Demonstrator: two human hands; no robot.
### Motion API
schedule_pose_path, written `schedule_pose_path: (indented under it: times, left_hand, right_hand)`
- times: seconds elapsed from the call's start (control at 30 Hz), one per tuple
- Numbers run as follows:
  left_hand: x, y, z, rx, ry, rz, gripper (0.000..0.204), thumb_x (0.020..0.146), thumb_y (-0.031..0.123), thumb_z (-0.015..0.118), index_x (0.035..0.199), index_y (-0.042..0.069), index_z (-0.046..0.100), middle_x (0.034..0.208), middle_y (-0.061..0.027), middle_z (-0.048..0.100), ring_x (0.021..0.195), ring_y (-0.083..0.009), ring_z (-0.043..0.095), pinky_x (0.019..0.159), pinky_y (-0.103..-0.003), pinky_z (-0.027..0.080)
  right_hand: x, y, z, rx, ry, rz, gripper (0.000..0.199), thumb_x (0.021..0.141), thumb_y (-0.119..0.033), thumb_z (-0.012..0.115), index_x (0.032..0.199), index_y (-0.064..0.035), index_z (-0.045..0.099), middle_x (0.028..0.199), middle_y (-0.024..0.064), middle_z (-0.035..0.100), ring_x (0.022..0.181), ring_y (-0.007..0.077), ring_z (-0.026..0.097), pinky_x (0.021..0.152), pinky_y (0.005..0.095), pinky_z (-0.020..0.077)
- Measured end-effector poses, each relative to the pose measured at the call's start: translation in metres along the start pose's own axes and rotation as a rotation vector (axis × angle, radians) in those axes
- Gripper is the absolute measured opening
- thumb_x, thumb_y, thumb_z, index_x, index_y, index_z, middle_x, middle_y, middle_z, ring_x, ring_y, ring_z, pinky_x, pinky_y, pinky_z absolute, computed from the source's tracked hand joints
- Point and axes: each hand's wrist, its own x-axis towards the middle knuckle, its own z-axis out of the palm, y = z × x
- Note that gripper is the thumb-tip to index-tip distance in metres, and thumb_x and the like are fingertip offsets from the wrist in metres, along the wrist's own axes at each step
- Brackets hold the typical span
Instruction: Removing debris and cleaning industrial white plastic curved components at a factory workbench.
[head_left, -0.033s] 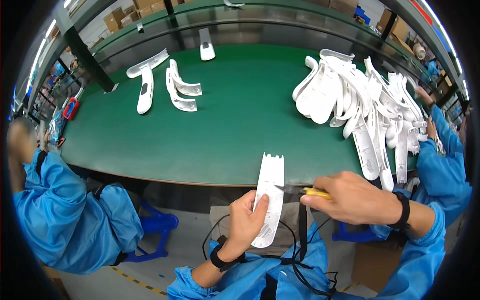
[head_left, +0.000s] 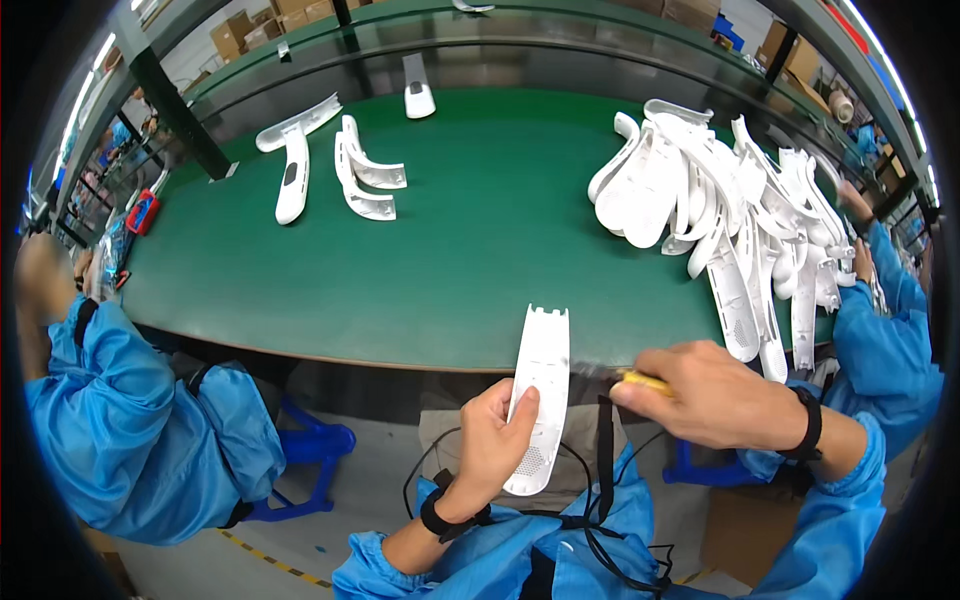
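Note:
My left hand (head_left: 496, 428) grips a long white plastic cover (head_left: 545, 345), thumb on its inner face. The cover stands nearly upright before the table edge, with notches at its top end and a patch of small holes near the rounded lower end. To its right, my right hand (head_left: 715, 395) is closed around a yellow-handled knife (head_left: 646, 381). The knife points left toward the cover's right edge; its dark blade is smeared by motion, so I cannot tell whether it touches.
A heap of white plastic covers (head_left: 690, 180) lies on the right of the green table (head_left: 480, 240). Several more pieces (head_left: 293, 180) lie at the back left. Co-workers in blue sleeves (head_left: 110, 420) sit on both sides. Black cords (head_left: 590, 520) hang at my lap.
My right hand and the knife have shifted slightly right, drawing the blade off the cover's face toward its right edge. My left hand and the cover stay almost still.

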Motion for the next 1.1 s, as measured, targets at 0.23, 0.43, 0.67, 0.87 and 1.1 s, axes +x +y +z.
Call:
schedule_pose_path:
  times: [0.23,0.43,0.67,0.87,1.1]
  left_hand:
    - [-0.003,-0.007,0.007,0.068,0.187,0.113,0.019,0.095,0.012,0.058,0.088,-0.005,0.057,0.068,-0.0072,0.062,0.063,-0.0069,0.056,0.053,-0.028,0.044]
    - [-0.004,-0.009,0.018,0.335,0.302,0.189,0.017,0.093,0.010,0.059,0.082,0.000,0.049,0.061,-0.0056,0.052,0.057,-0.0068,0.045,0.049,-0.028,0.036]
    - [0.004,-0.009,0.017,0.413,0.331,0.221,0.015,0.091,0.006,0.057,0.082,-0.002,0.048,0.063,-0.0161,0.056,0.053,-0.0181,0.054,0.050,-0.035,0.039]
    - [0.004,-0.013,0.016,0.419,0.327,0.207,0.014,0.092,0.008,0.057,0.085,-0.003,0.051,0.066,-0.0161,0.060,0.057,-0.0180,0.058,0.053,-0.034,0.041]
    - [0.004,-0.012,0.016,0.403,0.313,0.151,0.015,0.092,0.009,0.057,0.085,-0.003,0.052,0.066,-0.0144,0.060,0.059,-0.0139,0.056,0.054,-0.033,0.042]
  right_hand:
    - [-0.013,0.009,0.031,-0.135,0.305,-0.095,0.040,0.090,-0.038,0.063,0.090,0.0023,0.062,0.071,0.0195,0.059,0.063,0.0369,0.060,0.058,0.0450,0.0466]
    - [-0.007,0.009,0.073,-0.564,0.636,-0.251,0.038,0.076,-0.033,0.075,0.094,-0.0011,0.065,0.074,0.0086,0.050,0.068,0.0216,0.048,0.057,0.0330,0.0358]
    - [0.000,-0.001,0.082,-0.715,0.652,-0.170,0.038,0.078,-0.034,0.072,0.093,0.0000,0.064,0.072,0.0081,0.048,0.067,0.0211,0.047,0.057,0.0330,0.0349]
    - [0.005,-0.004,0.075,-0.779,0.611,-0.175,0.038,0.079,-0.034,0.071,0.092,0.0006,0.063,0.071,0.0072,0.048,0.067,0.0202,0.047,0.059,0.0324,0.0351]
    - [0.010,-0.006,0.075,-0.867,0.589,-0.202,0.036,0.082,-0.034,0.067,0.091,0.0011,0.063,0.070,0.0064,0.049,0.068,0.0196,0.048,0.060,0.0319,0.0348]
